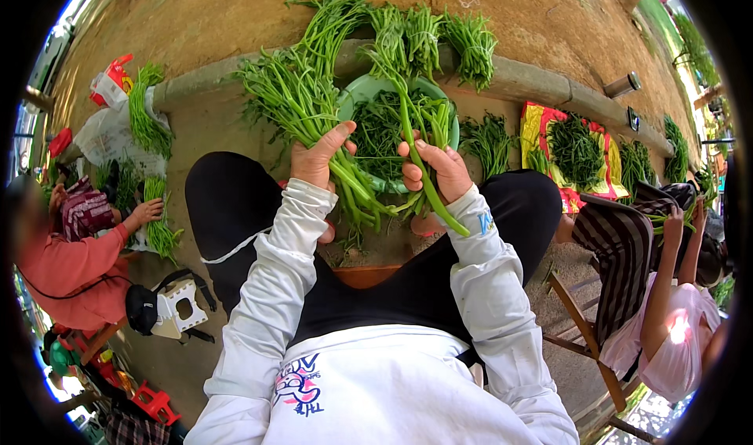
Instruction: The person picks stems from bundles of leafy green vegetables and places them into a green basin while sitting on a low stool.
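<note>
Head view: left hand (318, 158) fingers wrapped round greens (292, 96), right hand (441, 166) pinching a stalk (436, 200); slack grip might scatter greens.

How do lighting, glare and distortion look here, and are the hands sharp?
Head view: strong fisheye, black corners, the stone kerb bowed; head view: bright daylight, rims washed out at both sides, a glare spot on the pale pink shirt; head view: left hand with its green bundle and right hand with its thick stem look fairly sharp.
</note>
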